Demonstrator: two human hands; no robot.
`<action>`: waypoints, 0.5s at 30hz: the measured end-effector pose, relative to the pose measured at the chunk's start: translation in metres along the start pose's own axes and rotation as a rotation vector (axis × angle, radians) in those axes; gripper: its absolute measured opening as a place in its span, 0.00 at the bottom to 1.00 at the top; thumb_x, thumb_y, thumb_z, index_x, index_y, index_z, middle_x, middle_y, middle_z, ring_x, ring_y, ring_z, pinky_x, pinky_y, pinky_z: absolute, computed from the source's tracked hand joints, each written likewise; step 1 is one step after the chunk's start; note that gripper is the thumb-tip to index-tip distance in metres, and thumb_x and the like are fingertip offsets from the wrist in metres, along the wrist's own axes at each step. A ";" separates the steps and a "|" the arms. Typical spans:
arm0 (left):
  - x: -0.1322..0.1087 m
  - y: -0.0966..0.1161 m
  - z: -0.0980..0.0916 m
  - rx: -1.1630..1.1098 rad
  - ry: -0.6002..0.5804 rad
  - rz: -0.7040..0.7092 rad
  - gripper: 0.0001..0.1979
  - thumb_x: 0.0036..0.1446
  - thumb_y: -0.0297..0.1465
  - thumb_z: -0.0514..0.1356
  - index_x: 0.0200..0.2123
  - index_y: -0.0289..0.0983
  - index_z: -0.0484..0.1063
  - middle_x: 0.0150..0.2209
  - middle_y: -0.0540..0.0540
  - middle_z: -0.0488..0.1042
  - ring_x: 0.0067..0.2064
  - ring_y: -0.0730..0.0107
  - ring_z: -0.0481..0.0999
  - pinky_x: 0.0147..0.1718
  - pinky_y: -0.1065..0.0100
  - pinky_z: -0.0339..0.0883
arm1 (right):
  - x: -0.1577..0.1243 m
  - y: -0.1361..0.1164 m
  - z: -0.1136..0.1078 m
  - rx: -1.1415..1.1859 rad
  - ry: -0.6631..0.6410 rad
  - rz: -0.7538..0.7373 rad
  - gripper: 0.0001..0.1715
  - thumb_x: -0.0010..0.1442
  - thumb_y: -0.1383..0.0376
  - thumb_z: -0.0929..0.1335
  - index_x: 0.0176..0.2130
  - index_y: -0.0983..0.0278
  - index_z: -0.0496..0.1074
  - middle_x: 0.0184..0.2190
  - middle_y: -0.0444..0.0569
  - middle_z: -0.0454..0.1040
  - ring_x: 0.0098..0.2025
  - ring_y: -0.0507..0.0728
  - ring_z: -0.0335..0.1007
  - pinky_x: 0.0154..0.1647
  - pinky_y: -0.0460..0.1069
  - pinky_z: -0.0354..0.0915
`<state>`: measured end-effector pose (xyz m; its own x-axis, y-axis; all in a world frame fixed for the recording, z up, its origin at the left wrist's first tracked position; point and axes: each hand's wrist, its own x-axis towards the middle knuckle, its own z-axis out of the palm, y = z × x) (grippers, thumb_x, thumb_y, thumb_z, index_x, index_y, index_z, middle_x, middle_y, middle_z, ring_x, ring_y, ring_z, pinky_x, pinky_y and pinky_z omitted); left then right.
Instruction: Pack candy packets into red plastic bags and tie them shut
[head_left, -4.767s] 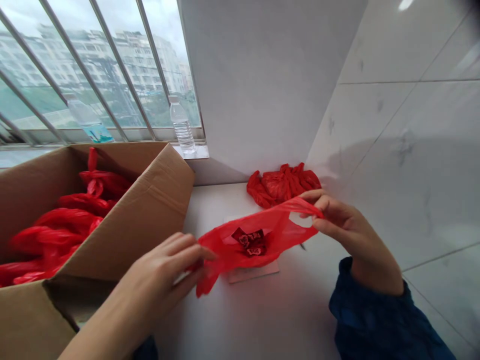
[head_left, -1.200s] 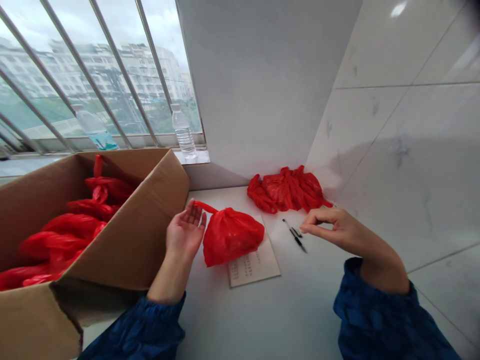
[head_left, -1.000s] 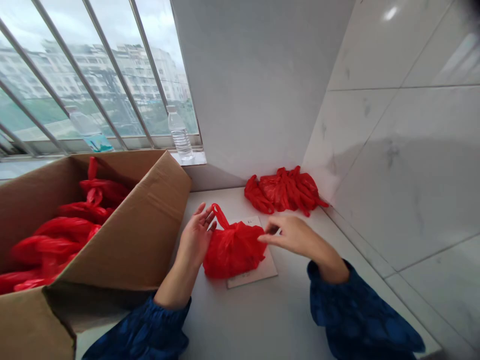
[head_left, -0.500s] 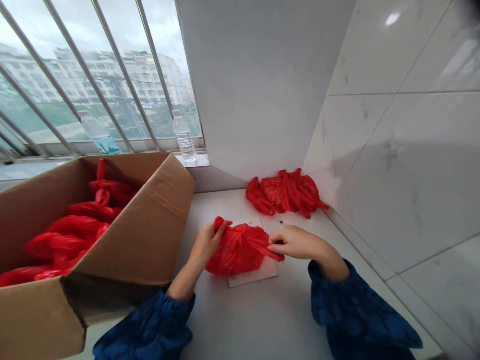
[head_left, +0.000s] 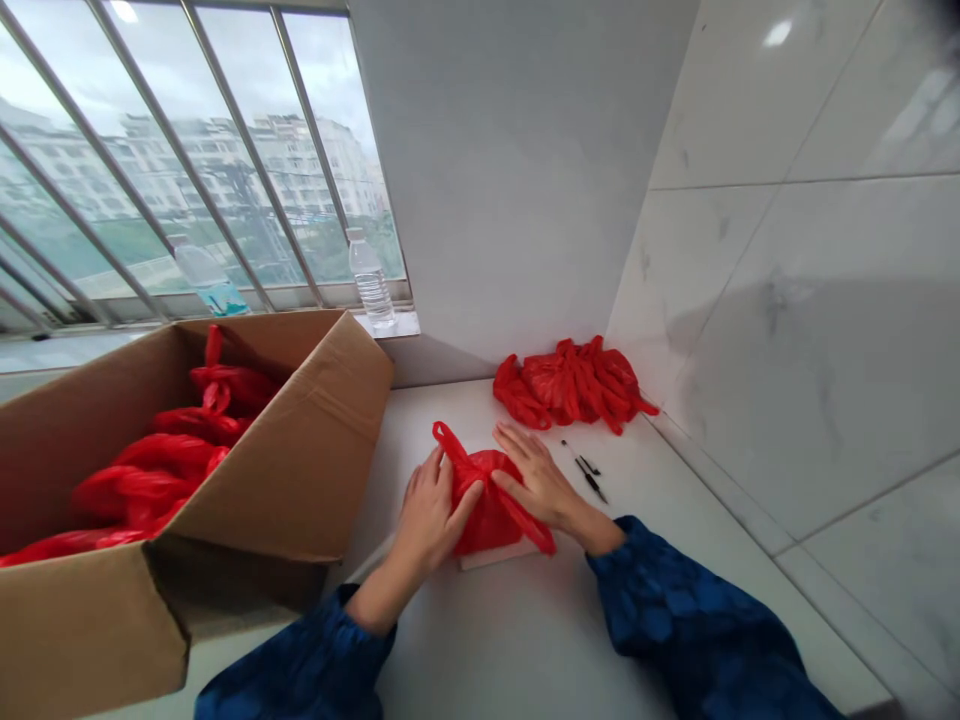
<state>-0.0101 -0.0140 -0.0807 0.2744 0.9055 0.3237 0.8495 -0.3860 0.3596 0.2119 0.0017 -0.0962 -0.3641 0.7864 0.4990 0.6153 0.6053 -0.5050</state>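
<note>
A red plastic bag (head_left: 486,522) with its handles twisted or tied at the top lies on a pale flat slab (head_left: 495,555), which it mostly covers. My left hand (head_left: 435,508) rests along the bag's left side, fingers stretched out and thumb toward the middle. Over its right side lies my right hand (head_left: 541,478), open, with the thumb pointing at the gathered centre. One handle loop sticks up at the back left, and the other end trails toward the front right. What the bag contains is hidden.
To the left stands a cardboard box (head_left: 285,460) holding several red bags (head_left: 161,470). More red plastic bags (head_left: 574,385) are heaped against the wall. A black pen (head_left: 592,482) and its cap lie right of my hands. Two plastic bottles, one clear (head_left: 370,280), stand on the windowsill.
Both hands have let go of the bag's two ends and moved inward, now lying flat on its sides. The handles hang loose, and the pen is uncovered.
</note>
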 end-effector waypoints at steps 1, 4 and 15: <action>0.002 0.000 0.008 0.061 -0.011 0.022 0.31 0.67 0.45 0.49 0.65 0.31 0.60 0.69 0.29 0.56 0.70 0.47 0.55 0.67 0.45 0.48 | 0.000 0.001 0.013 -0.025 -0.037 -0.014 0.35 0.73 0.52 0.58 0.72 0.61 0.49 0.72 0.55 0.51 0.73 0.61 0.44 0.71 0.65 0.45; 0.008 -0.008 0.029 0.187 -0.035 0.048 0.28 0.69 0.41 0.49 0.66 0.32 0.60 0.69 0.29 0.57 0.71 0.49 0.54 0.67 0.42 0.47 | -0.003 0.007 0.038 -0.080 -0.105 0.004 0.35 0.73 0.55 0.58 0.73 0.61 0.45 0.72 0.54 0.50 0.73 0.61 0.42 0.72 0.65 0.44; 0.000 -0.030 0.061 0.259 -0.057 0.090 0.26 0.69 0.37 0.48 0.65 0.31 0.61 0.67 0.33 0.61 0.70 0.51 0.57 0.67 0.47 0.51 | -0.008 0.018 0.060 -0.167 -0.146 0.021 0.36 0.72 0.51 0.58 0.71 0.63 0.51 0.71 0.53 0.54 0.73 0.62 0.46 0.72 0.65 0.44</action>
<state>-0.0083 0.0078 -0.1447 0.3725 0.8810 0.2917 0.9054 -0.4139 0.0940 0.1840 0.0133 -0.1517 -0.4398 0.8155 0.3762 0.7268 0.5693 -0.3843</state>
